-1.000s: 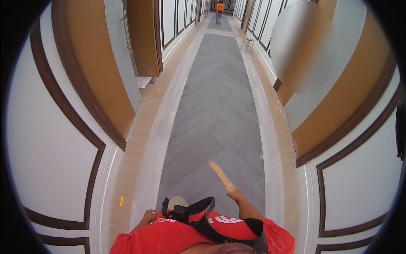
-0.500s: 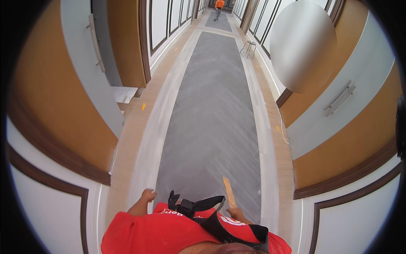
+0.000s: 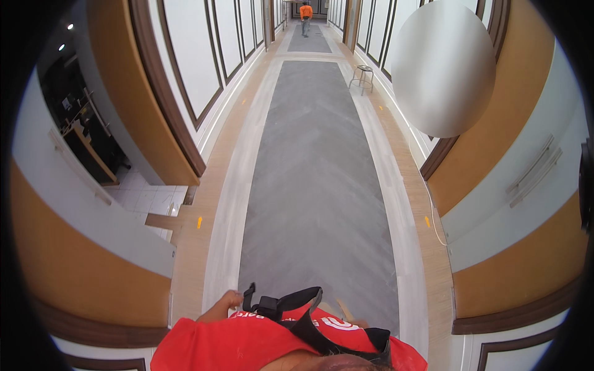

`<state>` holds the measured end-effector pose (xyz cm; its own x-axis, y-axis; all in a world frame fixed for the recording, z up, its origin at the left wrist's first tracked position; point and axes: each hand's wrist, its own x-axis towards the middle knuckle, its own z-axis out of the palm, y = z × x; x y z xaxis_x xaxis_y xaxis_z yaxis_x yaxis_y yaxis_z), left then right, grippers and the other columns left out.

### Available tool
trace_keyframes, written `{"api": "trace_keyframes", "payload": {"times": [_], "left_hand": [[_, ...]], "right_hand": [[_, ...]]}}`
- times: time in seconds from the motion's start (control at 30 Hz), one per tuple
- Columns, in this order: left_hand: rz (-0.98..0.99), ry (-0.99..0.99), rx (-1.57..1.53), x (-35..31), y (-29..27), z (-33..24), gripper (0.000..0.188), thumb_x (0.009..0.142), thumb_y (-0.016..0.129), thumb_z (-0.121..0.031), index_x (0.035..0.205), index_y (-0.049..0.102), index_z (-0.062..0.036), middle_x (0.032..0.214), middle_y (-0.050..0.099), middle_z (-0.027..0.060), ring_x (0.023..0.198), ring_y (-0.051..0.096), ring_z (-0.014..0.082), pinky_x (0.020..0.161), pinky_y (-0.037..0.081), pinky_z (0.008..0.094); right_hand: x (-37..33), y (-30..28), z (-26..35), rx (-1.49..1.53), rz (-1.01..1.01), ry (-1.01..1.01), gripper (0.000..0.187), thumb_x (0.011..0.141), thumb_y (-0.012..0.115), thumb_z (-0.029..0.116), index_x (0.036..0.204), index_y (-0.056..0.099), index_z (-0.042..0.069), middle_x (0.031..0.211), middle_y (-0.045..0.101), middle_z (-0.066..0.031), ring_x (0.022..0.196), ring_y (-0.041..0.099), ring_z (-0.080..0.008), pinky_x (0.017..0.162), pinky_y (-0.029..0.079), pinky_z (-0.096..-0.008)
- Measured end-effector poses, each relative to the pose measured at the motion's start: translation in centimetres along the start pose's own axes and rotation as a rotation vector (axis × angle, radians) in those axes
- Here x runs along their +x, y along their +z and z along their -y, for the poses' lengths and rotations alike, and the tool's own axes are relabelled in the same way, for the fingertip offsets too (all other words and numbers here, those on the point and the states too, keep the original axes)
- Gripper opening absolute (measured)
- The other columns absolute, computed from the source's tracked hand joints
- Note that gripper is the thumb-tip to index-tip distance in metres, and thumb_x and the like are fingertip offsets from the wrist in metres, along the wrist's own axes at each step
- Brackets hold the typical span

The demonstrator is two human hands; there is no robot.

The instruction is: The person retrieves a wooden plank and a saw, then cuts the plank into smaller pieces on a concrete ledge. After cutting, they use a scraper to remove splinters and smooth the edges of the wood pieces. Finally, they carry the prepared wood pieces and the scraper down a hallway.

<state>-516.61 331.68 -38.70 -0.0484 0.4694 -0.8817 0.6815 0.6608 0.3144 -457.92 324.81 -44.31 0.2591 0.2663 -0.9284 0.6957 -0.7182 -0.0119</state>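
Head view: the person walks along a long corridor with a grey herringbone floor strip [image 3: 315,185] bordered by pale wood bands. The left hand [image 3: 230,301] shows at the lower edge, just above the red shirt [image 3: 247,340]; it looks loosely curled and holds nothing that can be seen. The right hand is almost wholly hidden behind the shirt and the black strap [image 3: 297,309] across the chest, so whether its fingers are closed or spread cannot be told. A thin pale wooden stick [image 3: 342,309] pokes up just beside where that hand should be (only a short tip of it shows), low in the picture over the grey strip.

On the left an open doorway [image 3: 93,136] gives onto a darker room with white floor tiles. A metal stool [image 3: 363,77] stands by the right wall far ahead, and another person in an orange top [image 3: 305,12] is at the corridor's far end.

The step in hand appears to be carrying the stick down the corridor. The next move likely calls for keeping a steady grip and steering clear of the stool and the walls.
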Motion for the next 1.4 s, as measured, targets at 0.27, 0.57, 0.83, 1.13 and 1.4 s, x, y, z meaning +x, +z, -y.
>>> {"api": "trace_keyframes", "payload": {"times": [0.27, 0.57, 0.83, 1.13, 1.4], "left_hand": [[-0.129, -0.232, -0.271, 3.7, -2.9, -8.9, 0.058, 0.089, 0.065, -0.034, 0.14, 0.051, -0.0103, 0.112, 0.068, 0.0151, 0.096, 0.068, 0.0292, 0.073, 0.06, 0.0439], [0.014, -0.068, 0.15, 26.4, -16.7, -20.7, 0.057, 0.088, 0.066, -0.037, 0.135, 0.056, -0.0064, 0.103, 0.07, 0.0185, 0.083, 0.07, 0.028, 0.071, 0.058, 0.0384], [-0.266, -0.001, 0.17, 40.8, -39.4, -47.7, 0.058, 0.087, 0.067, -0.042, 0.131, 0.06, -0.0059, 0.107, 0.07, 0.0218, 0.09, 0.071, 0.0313, 0.082, 0.056, 0.0371], [-0.065, 0.216, 0.323, 53.8, -44.9, -55.8, 0.054, 0.088, 0.066, -0.039, 0.133, 0.058, -0.0092, 0.107, 0.071, 0.0193, 0.09, 0.071, 0.027, 0.078, 0.057, 0.0371], [-0.194, -0.309, -0.329, 56.2, -46.6, -61.0, 0.053, 0.086, 0.064, -0.044, 0.124, 0.064, -0.0075, 0.109, 0.072, 0.0124, 0.088, 0.072, 0.0284, 0.074, 0.057, 0.0378]], "right_hand": [[6.5, -22.7, 27.1, -0.045, -0.4, -0.472, 0.065, 0.069, 0.08, 0.044, 0.119, 0.064, 0.006, 0.114, 0.068, -0.0197, 0.108, 0.065, -0.0359, 0.089, 0.052, -0.0455], [15.3, -28.9, 31.9, -0.211, -0.231, -0.441, 0.049, 0.078, 0.074, 0.043, 0.115, 0.068, 0.012, 0.106, 0.069, -0.0229, 0.1, 0.067, -0.04, 0.08, 0.054, -0.0455], [23.6, -33.9, 39.9, 0.099, -0.054, -0.044, 0.056, 0.072, 0.075, 0.051, 0.105, 0.073, 0.005, 0.107, 0.071, -0.0189, 0.1, 0.068, -0.0368, 0.081, 0.054, -0.0439], [34.7, -54.4, 59.4, 0.067, -0.061, 0.007, 0.055, 0.072, 0.077, 0.049, 0.105, 0.073, 0.005, 0.109, 0.07, -0.0203, 0.1, 0.068, -0.0384, 0.08, 0.054, -0.0455], [36.8, -79.1, 87.6, -0.207, -0.436, -0.193, 0.067, 0.069, 0.079, 0.047, 0.12, 0.064, 0.007, 0.115, 0.069, -0.0163, 0.11, 0.065, -0.0338, 0.092, 0.051, -0.0453]]}}
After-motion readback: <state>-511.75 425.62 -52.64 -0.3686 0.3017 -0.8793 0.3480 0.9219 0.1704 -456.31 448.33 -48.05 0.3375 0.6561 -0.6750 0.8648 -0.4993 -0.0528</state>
